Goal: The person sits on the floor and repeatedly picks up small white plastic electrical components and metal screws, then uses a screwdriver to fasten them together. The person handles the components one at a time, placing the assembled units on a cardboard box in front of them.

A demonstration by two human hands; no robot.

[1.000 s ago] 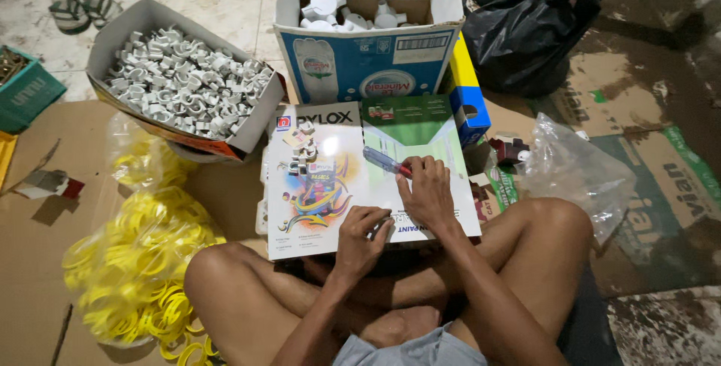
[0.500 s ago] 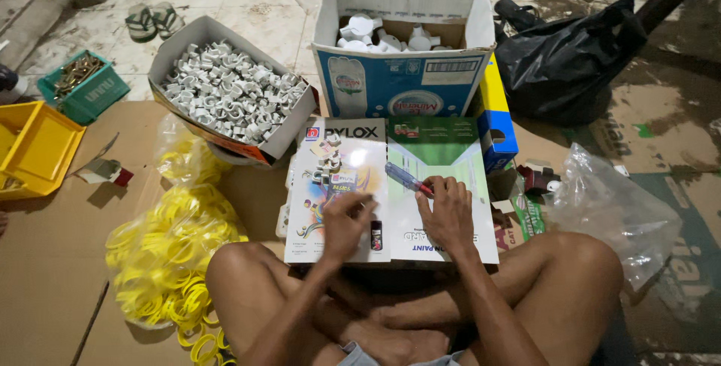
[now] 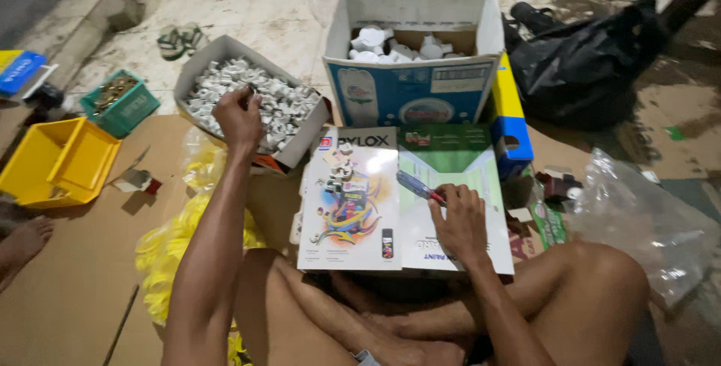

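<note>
I sit cross-legged with a printed board (image 3: 353, 208) across my lap. My left hand (image 3: 239, 118) reaches out over an open cardboard box (image 3: 209, 60) full of small white plastic fittings (image 3: 263, 103), fingers pinched together at the pile; whether it holds a piece I cannot tell. My right hand (image 3: 460, 219) rests on the right half of the board, shut on a small screwdriver (image 3: 417, 185) with a red and blue handle. A few small white pieces (image 3: 336, 173) lie on the board's left half.
A tall blue-and-white carton (image 3: 413, 88) with white parts stands behind the board. Yellow plastic rings (image 3: 174, 246) fill a clear bag at left. A yellow bin (image 3: 60, 159), a green crate (image 3: 120, 102), a black bag (image 3: 586, 66) and a clear bag (image 3: 646, 223) surround me. Another person's foot (image 3: 22, 242) shows at left.
My left hand left the board and stretched out to the box of white fittings. The right hand stayed on the board with the screwdriver. My view swung left.
</note>
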